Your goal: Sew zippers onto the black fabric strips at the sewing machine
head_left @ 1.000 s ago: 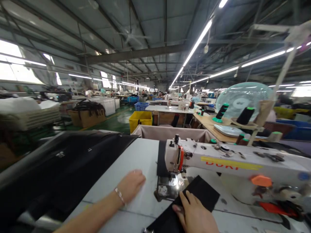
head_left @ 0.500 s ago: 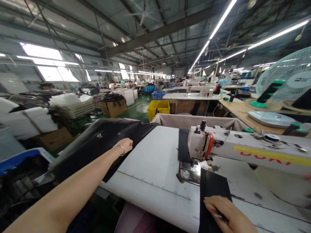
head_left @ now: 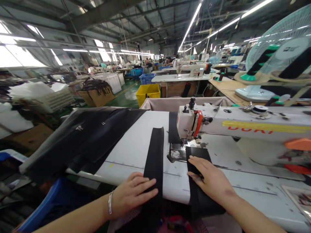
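Observation:
At the near table edge, my left hand (head_left: 136,191) has its fingers across a long black strip (head_left: 155,152) of leather-like material and grips it. The strip's far end lies on the white table; its near end drops over the edge. My right hand (head_left: 211,181) lies with fingers stretched over a folded black piece (head_left: 198,155) in front of the needle area. Something dark shows between its thumb and fingers, too unclear to name. A sewing machine (head_left: 188,121) with an orange guard stands just beyond that hand. Another black piece (head_left: 173,129) lies left of its head.
Large black sheets (head_left: 97,129) drape over the table's left end. A blue bin (head_left: 48,207) stands low at the left. Behind the machine is a fabric-lined trough (head_left: 165,103). Further off are a yellow crate (head_left: 148,91), thread cones (head_left: 261,64) and a fan (head_left: 289,48).
My left hand has come from the black sheets to the near edge, bringing the black strip onto the white table. My right hand has moved forward on the folded piece, and the view has swung right.

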Demonstrator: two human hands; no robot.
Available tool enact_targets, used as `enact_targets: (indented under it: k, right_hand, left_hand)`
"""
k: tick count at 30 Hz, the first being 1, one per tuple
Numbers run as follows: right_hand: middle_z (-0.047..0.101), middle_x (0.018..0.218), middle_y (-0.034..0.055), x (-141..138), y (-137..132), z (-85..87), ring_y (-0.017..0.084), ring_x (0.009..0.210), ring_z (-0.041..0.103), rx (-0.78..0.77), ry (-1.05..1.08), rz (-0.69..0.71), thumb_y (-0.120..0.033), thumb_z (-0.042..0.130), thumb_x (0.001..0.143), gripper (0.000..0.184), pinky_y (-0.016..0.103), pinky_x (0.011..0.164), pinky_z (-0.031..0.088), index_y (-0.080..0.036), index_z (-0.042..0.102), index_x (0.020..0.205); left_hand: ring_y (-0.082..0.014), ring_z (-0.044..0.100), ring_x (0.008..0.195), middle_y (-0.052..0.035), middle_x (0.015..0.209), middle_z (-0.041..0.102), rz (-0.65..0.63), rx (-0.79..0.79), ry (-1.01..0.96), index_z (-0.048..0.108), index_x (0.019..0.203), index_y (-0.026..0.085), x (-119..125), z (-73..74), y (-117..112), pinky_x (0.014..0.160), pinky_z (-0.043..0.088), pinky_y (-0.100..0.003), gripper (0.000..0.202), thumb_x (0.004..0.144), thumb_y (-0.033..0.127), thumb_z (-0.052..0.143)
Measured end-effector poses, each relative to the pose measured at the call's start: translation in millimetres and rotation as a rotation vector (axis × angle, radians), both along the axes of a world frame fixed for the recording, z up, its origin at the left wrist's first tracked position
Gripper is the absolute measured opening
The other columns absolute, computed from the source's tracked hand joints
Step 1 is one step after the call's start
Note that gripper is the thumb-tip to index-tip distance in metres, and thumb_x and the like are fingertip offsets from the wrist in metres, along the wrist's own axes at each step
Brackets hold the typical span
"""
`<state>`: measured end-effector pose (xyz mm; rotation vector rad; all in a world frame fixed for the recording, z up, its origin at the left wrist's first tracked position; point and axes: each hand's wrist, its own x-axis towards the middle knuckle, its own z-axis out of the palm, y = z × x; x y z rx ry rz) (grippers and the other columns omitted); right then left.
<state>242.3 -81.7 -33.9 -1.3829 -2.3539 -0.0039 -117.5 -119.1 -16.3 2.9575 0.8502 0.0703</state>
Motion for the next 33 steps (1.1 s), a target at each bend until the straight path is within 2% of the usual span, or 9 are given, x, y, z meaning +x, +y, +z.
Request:
enact_targets:
  k: [3, 6, 9, 12, 15, 19, 25, 30, 33]
  right_hand:
    - [0.049, 0.138, 0.0031, -7, 5, 8.6, 0.017, 0.127, 0.044, -0.068, -0.021, 0.135, -0.030, 0.046, 0.094, 0.038, 0.036, 0.104, 0.040, -0.024, 0.051, 0.130]
    - [0.043, 0.143, 0.0038, -13, 9, 14.6, 0.022, 0.131, 0.038, -0.063, -0.067, 0.067, -0.031, 0.048, 0.093, 0.038, 0.043, 0.104, 0.040, -0.026, 0.052, 0.130]
    - [0.039, 0.145, 0.0054, -15, 11, 19.3, 0.025, 0.131, 0.037, -0.067, -0.086, -0.001, -0.036, 0.050, 0.091, 0.039, 0.046, 0.100, 0.042, -0.028, 0.053, 0.129]
    - [0.044, 0.141, 0.0059, -9, 12, 23.7, 0.025, 0.128, 0.040, -0.102, -0.071, 0.005, -0.040, 0.052, 0.089, 0.043, 0.045, 0.098, 0.044, -0.027, 0.052, 0.130]
    - [0.046, 0.139, 0.0050, -1, 13, 25.9, 0.024, 0.126, 0.042, -0.131, -0.053, 0.030, -0.042, 0.054, 0.088, 0.045, 0.043, 0.099, 0.044, -0.026, 0.051, 0.130]
    - [0.047, 0.138, 0.0046, 4, 13, 23.7, 0.024, 0.126, 0.043, -0.126, -0.016, 0.034, -0.039, 0.054, 0.087, 0.043, 0.044, 0.099, 0.043, -0.025, 0.053, 0.127]
    - [0.051, 0.135, 0.0042, 3, 13, 22.9, 0.023, 0.126, 0.043, -0.139, 0.012, 0.030, -0.038, 0.054, 0.086, 0.040, 0.043, 0.099, 0.044, -0.024, 0.055, 0.123]
    - [0.051, 0.135, 0.0037, 4, 13, 22.7, 0.022, 0.126, 0.042, -0.155, 0.021, 0.009, -0.039, 0.055, 0.086, 0.038, 0.042, 0.099, 0.044, -0.024, 0.056, 0.121]
    - [0.050, 0.135, 0.0034, 5, 14, 21.4, 0.023, 0.125, 0.043, -0.165, 0.020, 0.008, -0.039, 0.056, 0.085, 0.038, 0.043, 0.098, 0.045, -0.025, 0.056, 0.121]
  left_hand:
    - [-0.0268, 0.044, 0.121, -0.0040, 0.149, 0.032, -0.126, -0.053, -0.034, 0.025, 0.146, 0.033, 20, 3.0, 25, 0.109, 0.025, -0.048, 0.074, 0.080, 0.023, 0.056]
    - [-0.0357, 0.028, 0.132, -0.0116, 0.153, 0.019, 0.061, 0.010, -0.134, 0.038, 0.142, 0.025, 38, 10.1, 88, 0.108, 0.023, -0.052, 0.076, 0.071, 0.029, 0.065]
    - [-0.0306, 0.043, 0.119, -0.0173, 0.135, 0.041, 0.151, 0.028, -0.198, 0.044, 0.138, 0.019, 50, 13.6, 155, 0.099, 0.034, -0.047, 0.060, 0.080, 0.026, 0.059]
    - [-0.0232, 0.051, 0.099, -0.0120, 0.108, 0.055, 0.080, 0.012, -0.212, 0.052, 0.131, 0.019, 62, 15.8, 185, 0.093, 0.040, -0.041, 0.044, 0.088, 0.028, 0.051]
    - [-0.0214, 0.050, 0.107, -0.0094, 0.117, 0.054, -0.082, -0.017, -0.230, 0.052, 0.131, 0.023, 82, 19.2, 172, 0.098, 0.038, -0.038, 0.041, 0.091, 0.030, 0.046]
    - [-0.0282, 0.034, 0.132, -0.0143, 0.144, 0.037, -0.377, -0.061, -0.202, 0.046, 0.133, 0.015, 109, 17.3, 139, 0.111, 0.025, -0.043, 0.056, 0.082, 0.035, 0.054]
    - [-0.0259, 0.031, 0.133, -0.0100, 0.147, 0.034, -0.267, -0.056, -0.135, 0.032, 0.143, 0.022, 120, 4.4, 131, 0.111, 0.024, -0.045, 0.060, 0.086, 0.027, 0.050]
    - [-0.0315, 0.019, 0.139, -0.0114, 0.154, 0.015, -0.261, -0.085, -0.113, 0.037, 0.140, 0.023, 115, 5.2, 130, 0.113, 0.019, -0.047, 0.071, 0.074, 0.030, 0.062]
    - [-0.0291, 0.021, 0.139, -0.0111, 0.153, 0.020, -0.228, -0.086, -0.096, 0.033, 0.142, 0.023, 117, 6.5, 130, 0.113, 0.020, -0.046, 0.066, 0.081, 0.032, 0.057]
